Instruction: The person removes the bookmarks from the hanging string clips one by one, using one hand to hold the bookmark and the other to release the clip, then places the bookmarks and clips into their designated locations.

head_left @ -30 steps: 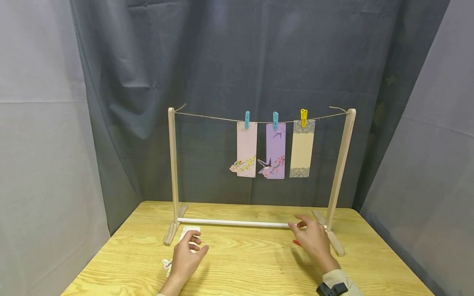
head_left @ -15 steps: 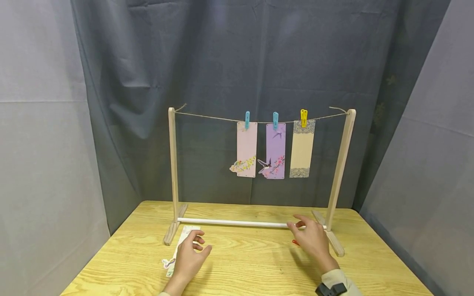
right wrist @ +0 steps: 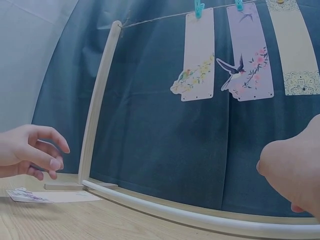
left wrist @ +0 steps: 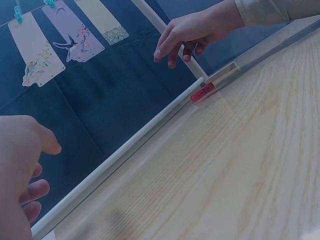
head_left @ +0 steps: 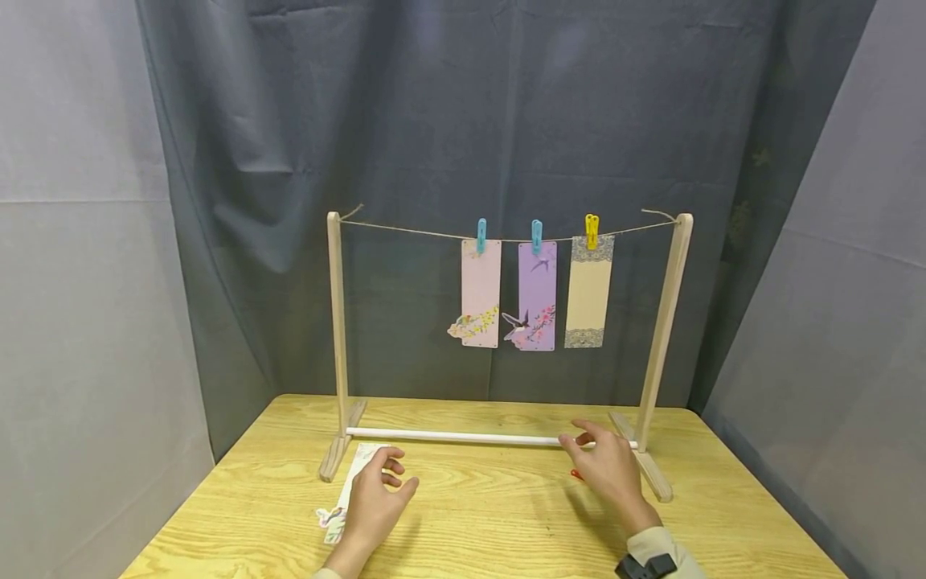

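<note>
Head view: a person's left hand (head_left: 374, 500) hovers, fingers loosely curled and gripping nothing, over a card (head_left: 356, 476) that lies flat on the table (head_left: 470, 523) just in front of the left foot of a wooden rack (head_left: 335, 322). The fingertips look a little above the paper, though the angle makes contact hard to rule out. A flat card gives nothing to grip, so the neat way would be to press a fingertip on it, slide one edge up and pinch there with the thumb.

Farther right, the rack's white rod (head_left: 470, 437) runs low across the table between the two feet, and it sits just behind the card, where knuckles could knock it. Above, a string (head_left: 405, 231) spans the uprights; its left half is bare. Three cards hang on the right half: a pink card (head_left: 481, 293) and a purple card (head_left: 538, 296), each under a blue peg, and a beige card (head_left: 588, 292) under a yellow peg (head_left: 592, 230).

At right, the right hand (head_left: 610, 470) hangs open and empty just above a red peg (left wrist: 203, 93) lying on the table against the rod, beside the rack's right foot. A pinch on the peg's tail end would serve best. A dark curtain (head_left: 463, 121) backs the scene.
</note>
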Motion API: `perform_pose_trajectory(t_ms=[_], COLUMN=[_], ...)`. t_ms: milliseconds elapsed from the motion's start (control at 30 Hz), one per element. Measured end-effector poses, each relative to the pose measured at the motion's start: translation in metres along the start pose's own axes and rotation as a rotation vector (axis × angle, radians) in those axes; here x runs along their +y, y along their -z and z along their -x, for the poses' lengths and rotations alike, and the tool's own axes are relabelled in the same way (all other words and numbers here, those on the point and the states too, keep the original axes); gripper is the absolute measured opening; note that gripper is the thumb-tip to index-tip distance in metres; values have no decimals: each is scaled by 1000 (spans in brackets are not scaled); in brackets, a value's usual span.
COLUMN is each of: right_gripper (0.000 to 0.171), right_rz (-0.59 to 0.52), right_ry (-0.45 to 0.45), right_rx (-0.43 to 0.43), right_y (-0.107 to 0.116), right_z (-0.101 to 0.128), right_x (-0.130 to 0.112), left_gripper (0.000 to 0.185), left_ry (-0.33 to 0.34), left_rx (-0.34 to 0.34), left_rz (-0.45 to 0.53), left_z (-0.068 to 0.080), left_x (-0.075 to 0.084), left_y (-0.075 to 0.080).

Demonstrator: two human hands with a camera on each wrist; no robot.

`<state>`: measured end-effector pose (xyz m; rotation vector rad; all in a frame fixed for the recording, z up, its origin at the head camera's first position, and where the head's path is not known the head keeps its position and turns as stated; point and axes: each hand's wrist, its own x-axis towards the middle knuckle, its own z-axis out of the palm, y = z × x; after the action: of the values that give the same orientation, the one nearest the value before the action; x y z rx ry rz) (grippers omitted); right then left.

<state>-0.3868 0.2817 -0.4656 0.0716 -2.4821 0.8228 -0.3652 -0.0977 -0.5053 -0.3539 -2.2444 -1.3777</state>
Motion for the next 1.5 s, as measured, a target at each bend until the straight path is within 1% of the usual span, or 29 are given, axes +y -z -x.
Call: perform_pose_trajectory(t_ms=[200,433,667,800,900,1067,1200,1500], right_gripper=[54,52,50,49,49,50,52,53], right_rz=[-1,-8,-12,-7,-5,-8,-6,2], right_ry=[2,9,11,2,0,-11,-4,12], right_rx=[4,12,-3,-6,-5,-16,-15,-7], right_y=[0,-1,-1,-2,-3,-2,-1,-4], right_z=[0,1,3,3,3,2,3,3], right_x=[0,-2,-3,-4,-6,-7,-9,-16], left_gripper=[41,41,42,42,41,41,41,42], left_ry=[-23,-15,-33,-30,-24,-35,-35,-57], left_rx=[7,-5,-13,-23,-26,-21,-19,-29], left_rz=[3,10,8,12,18,25,25,26], left_z=[-2,-4,-6,-7,-9,-11,-12,-14], left_x=[5,10,12,13,14,16,18,23], left_y=[-2,-3,-4,-4,-5,-7,-7,-11])
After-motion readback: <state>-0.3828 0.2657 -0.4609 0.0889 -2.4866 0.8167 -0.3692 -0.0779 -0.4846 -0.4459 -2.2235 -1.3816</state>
